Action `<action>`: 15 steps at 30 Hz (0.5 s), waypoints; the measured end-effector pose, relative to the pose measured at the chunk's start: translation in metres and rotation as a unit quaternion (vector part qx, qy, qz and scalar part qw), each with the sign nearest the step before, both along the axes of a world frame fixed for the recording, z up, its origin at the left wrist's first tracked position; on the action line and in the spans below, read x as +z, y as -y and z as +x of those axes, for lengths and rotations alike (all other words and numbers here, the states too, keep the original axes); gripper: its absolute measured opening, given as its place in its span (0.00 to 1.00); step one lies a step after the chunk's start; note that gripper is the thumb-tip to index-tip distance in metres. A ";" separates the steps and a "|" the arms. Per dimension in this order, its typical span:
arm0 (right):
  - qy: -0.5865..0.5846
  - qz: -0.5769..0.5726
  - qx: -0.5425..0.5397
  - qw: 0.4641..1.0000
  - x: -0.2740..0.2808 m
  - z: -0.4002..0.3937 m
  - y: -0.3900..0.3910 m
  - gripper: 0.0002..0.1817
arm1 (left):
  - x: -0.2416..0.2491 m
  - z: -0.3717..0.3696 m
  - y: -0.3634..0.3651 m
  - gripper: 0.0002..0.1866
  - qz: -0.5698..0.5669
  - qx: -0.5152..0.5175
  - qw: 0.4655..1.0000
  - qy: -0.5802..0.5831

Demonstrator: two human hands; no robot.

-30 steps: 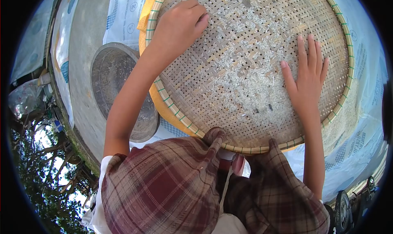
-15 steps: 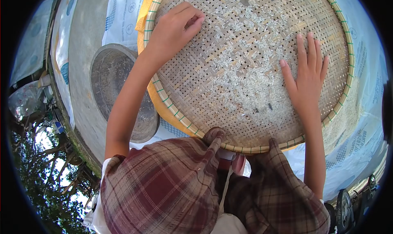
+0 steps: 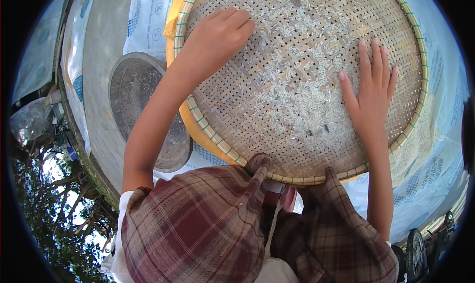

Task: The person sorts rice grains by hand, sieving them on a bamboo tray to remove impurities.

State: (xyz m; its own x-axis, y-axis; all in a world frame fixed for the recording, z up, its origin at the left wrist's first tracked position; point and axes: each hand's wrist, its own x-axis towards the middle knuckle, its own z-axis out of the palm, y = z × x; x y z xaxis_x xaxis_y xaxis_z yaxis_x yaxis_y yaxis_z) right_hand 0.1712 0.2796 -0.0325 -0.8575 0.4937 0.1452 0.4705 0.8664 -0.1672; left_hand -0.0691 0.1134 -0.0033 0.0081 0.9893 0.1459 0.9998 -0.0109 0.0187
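Note:
A round woven tray with a green-stitched rim rests against the plaid cloth over my lap. White rice grains are scattered across its middle and lower part, with a few dark bits among them. Over the tray's upper left, my left hand is closed, its fingers curled down; whatever they may hold is hidden. My right hand lies flat on the right side of the weave, fingers spread, holding nothing.
A grey round basin stands left of the tray, beside a yellow cloth or sack. Printed white sacks cover the ground at the right, with pale grain on them. A wheel shows at the lower right.
My left hand has moved slightly right and turned, so its back now faces up and the thumb is hidden. My right hand and the tray have not moved.

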 end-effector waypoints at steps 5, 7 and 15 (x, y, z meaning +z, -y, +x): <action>0.000 -0.002 -0.001 1.000 0.000 0.000 0.000 0.32 | -0.008 -0.002 0.002 0.07 0.034 0.017 0.995 0.088; -0.001 0.001 0.001 1.000 -0.001 0.000 -0.001 0.32 | -0.008 -0.001 0.005 0.06 0.028 0.203 0.919 0.337; 0.000 0.001 0.000 1.000 0.000 0.000 0.000 0.32 | -0.006 -0.003 0.004 0.05 0.036 0.164 0.938 0.303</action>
